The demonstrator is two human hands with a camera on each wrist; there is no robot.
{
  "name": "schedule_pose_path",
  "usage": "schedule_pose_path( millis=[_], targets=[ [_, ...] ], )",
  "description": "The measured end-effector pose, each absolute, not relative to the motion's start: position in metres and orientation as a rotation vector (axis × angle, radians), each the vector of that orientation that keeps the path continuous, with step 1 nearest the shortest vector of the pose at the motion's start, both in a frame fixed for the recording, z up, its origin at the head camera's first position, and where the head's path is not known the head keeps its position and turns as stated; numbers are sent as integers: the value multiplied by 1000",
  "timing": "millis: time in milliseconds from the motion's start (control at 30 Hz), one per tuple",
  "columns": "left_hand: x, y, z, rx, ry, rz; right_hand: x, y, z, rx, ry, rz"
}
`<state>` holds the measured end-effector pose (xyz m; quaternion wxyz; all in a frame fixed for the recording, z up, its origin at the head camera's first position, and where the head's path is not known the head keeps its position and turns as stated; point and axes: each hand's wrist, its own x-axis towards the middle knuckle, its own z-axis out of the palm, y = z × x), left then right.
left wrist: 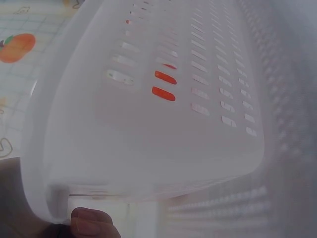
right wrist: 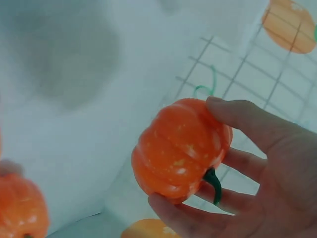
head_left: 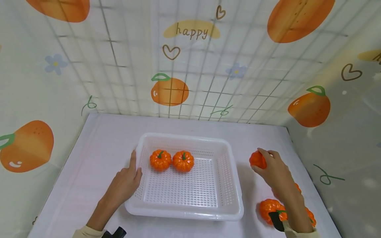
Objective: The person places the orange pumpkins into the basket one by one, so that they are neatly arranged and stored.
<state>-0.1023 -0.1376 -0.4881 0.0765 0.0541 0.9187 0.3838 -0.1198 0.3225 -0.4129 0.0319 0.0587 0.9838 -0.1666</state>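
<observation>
right of the white basket [head_left: 184, 213], held over the table [head_left: 110, 132], pinched in the right hand [head_left: 275, 168], the nearer one: a squat pumpkin [right wrist: 176, 148], no clear long axis, stem [right wrist: 214, 184] toward the palm. well apart from the left hand [head_left: 126, 181], gripping the basket's left rim.

Pale fruit-printed sheeting [head_left: 131, 66] surrounds a white table [head_left: 107, 132] on three sides.
</observation>
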Motion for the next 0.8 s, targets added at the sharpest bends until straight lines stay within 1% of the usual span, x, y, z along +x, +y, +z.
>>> schedule_pose_path(
  millis=[233, 333, 600, 800],
  targets=[
    [-103, -138, -490, 168, 2757, 1160, -123, 296, -394, -5, 3154, -479],
    [-103, -138, -490, 172, 2762, 1155, -125, 284, -389, -43, 3174, -478],
    [-103, -139, -491, 179, 2773, 1145, -134, 261, -386, -174, 3212, -468],
    [-104, -138, -492, 172, 2783, 1136, -140, 247, -386, -208, 3183, -483]
  ],
)
